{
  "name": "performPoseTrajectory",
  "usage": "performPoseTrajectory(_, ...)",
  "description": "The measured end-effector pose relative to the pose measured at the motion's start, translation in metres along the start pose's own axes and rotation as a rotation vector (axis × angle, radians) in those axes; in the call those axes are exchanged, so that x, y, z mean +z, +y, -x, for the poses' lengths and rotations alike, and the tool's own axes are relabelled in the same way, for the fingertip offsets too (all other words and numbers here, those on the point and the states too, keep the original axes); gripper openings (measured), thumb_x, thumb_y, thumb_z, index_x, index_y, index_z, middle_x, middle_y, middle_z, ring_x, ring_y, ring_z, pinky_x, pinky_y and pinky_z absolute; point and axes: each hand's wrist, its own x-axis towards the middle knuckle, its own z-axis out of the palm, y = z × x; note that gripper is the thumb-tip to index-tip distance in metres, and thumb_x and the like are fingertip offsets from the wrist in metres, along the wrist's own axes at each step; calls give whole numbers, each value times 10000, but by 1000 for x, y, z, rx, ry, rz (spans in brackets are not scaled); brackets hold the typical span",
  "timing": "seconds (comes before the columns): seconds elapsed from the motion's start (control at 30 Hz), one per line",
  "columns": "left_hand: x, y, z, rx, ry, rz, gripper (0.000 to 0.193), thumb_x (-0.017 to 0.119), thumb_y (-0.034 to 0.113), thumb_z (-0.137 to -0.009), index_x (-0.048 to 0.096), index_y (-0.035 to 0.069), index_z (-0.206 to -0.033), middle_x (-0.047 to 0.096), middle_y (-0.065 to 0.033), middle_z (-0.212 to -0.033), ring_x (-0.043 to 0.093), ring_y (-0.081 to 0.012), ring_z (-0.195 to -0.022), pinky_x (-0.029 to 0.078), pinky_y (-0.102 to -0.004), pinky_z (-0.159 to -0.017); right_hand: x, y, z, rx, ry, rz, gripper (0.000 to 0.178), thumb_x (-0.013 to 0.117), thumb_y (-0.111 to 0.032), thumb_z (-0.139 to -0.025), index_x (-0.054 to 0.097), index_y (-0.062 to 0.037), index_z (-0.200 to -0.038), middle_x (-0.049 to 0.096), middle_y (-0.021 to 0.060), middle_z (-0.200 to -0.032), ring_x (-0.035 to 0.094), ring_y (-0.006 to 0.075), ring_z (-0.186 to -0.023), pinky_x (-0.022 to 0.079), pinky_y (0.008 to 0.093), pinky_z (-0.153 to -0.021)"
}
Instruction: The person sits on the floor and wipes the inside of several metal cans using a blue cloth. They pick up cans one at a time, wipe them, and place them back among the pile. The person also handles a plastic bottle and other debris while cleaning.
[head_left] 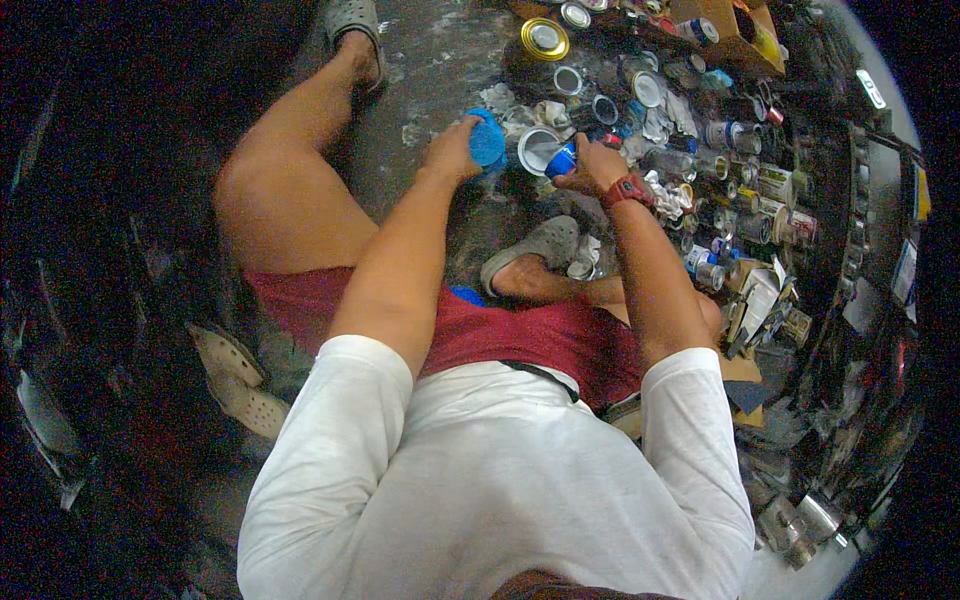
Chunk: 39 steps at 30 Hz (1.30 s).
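Right hand (597, 168) around half-hidden blue can (562, 160)

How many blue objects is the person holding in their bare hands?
2. A round, textured blue object is in the left hand; a blue cylindrical container is in the right hand. Fingers could hide something small.

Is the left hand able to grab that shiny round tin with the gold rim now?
Probably not straight away: the left hand has a round blue thing in its grip. With that put down, maybe; the gold-rimmed tin looks uncovered on top, but lies farther out.
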Motion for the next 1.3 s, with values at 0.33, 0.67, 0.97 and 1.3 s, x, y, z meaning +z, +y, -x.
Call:
performPoseTrajectory(0.33,-2,0,-4,8,27,-8,900,890,204,-727,469,285,-1519,667,-139,-1381,652,-395,-1274,549,-534,-1048,8,4,-42,-62,-14,255,891,862,-624,-736,552,-17,-1309,754,243,-1118,757,418,-999,626,514,-857)
performPoseTrajectory(0.67,0,-1,-7,-7,-5,-2,969,906,186,-710,438,294,-1552,657,-160,-1391,646,-408,-1279,551,-547,-1046,-56,-39,-17,-140,-8,428,291,590,-235,-994,811,-113,-1138,786,162,-1190,775,341,-1076,634,488,-874)
performPoseTrajectory(0.97,-7,7,-4,-64,-39,-24,985,927,211,-692,444,314,-1545,639,-142,-1431,629,-396,-1313,543,-537,-1068,-82,-60,-14,-194,-43,517,295,629,-233,-958,816,-106,-1147,794,131,-1185,774,329,-1082,640,476,-845)
performPoseTrajectory(1.3,-8,7,-2,-14,0,-30,969,918,201,-689,458,270,-1539,652,-156,-1416,636,-400,-1300,536,-520,-1084,-87,-75,-7,-218,-51,555,300,680,-273,-923,824,-126,-1142,805,105,-1159,788,293,-1038,643,549,-754)
